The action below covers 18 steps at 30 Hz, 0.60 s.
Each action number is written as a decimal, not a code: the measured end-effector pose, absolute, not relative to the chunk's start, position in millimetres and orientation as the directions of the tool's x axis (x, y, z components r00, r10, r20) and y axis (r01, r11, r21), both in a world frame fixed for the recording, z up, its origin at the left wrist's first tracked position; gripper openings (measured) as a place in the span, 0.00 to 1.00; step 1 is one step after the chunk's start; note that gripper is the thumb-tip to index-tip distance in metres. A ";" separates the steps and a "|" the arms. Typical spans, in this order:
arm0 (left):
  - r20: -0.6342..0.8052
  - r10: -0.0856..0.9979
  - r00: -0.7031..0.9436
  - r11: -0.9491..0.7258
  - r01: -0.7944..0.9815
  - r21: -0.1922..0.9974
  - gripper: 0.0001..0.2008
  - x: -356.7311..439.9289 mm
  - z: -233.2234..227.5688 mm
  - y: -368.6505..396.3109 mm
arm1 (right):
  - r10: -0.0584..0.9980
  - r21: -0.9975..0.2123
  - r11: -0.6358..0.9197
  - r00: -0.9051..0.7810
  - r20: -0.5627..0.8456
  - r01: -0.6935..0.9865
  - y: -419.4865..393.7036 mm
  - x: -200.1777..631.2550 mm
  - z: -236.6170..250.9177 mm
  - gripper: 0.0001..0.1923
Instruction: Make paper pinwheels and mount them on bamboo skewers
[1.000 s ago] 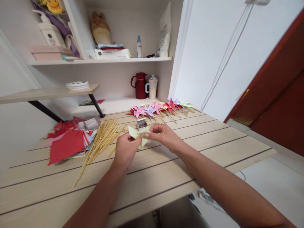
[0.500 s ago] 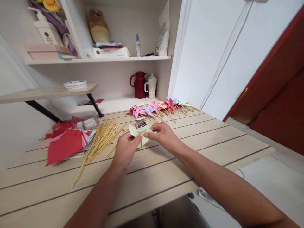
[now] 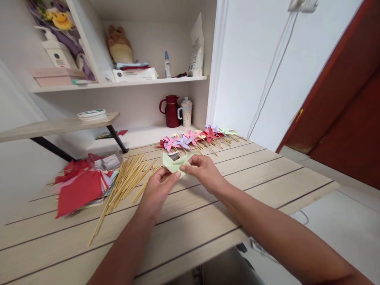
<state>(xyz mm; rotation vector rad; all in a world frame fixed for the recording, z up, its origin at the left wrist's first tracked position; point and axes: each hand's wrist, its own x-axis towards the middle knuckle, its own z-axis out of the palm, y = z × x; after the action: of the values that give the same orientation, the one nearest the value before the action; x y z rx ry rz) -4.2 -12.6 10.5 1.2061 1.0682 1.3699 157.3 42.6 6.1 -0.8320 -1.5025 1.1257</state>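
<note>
A pale green paper pinwheel [image 3: 175,162] is held between both hands above the table, with folded blades sticking up. My left hand [image 3: 160,186] pinches its lower left side, thumb on top. My right hand [image 3: 203,169] grips its right edge between thumb and fingers. The pinwheel's centre is partly covered by my fingertips. Just behind it stands a small open box [image 3: 173,155], mostly hidden by the paper. Thin wooden sticks [image 3: 126,182] lie in a loose pile to the left of my left hand.
Finished paper pinwheels [image 3: 196,137] on sticks lie in a row at the table's back. Coloured paper sheets [image 3: 78,192], red on top, are stacked at left. A dark red jug [image 3: 171,111] and a speckled cup [image 3: 186,113] stand behind. A small raised shelf [image 3: 59,124] overhangs the left side.
The camera view has tilted up slightly, so the scene sits lower. My left thumb has shifted on the pinwheel, and its lower blade is now more covered. Both hands keep their hold.
</note>
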 end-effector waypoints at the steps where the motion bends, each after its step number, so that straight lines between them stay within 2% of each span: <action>1: 0.128 0.991 -0.031 -0.131 -0.110 0.985 0.21 -4.1 10.2 -12.5 | 0.918 -0.941 0.336 -0.214 0.335 -0.032 42.5 157.2 6.0 0.10; 18: 0.122 0.984 -0.133 -0.144 -0.165 0.976 0.19 -1.4 9.0 -11.0 | 0.917 -0.943 0.333 -0.230 0.327 -0.012 41.0 155.8 4.4 0.11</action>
<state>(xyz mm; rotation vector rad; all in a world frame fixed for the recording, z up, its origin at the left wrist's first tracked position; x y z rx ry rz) -1.4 -11.0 9.0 1.1124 1.0986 1.4762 155.8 41.0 4.4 -0.8542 -1.5368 1.0976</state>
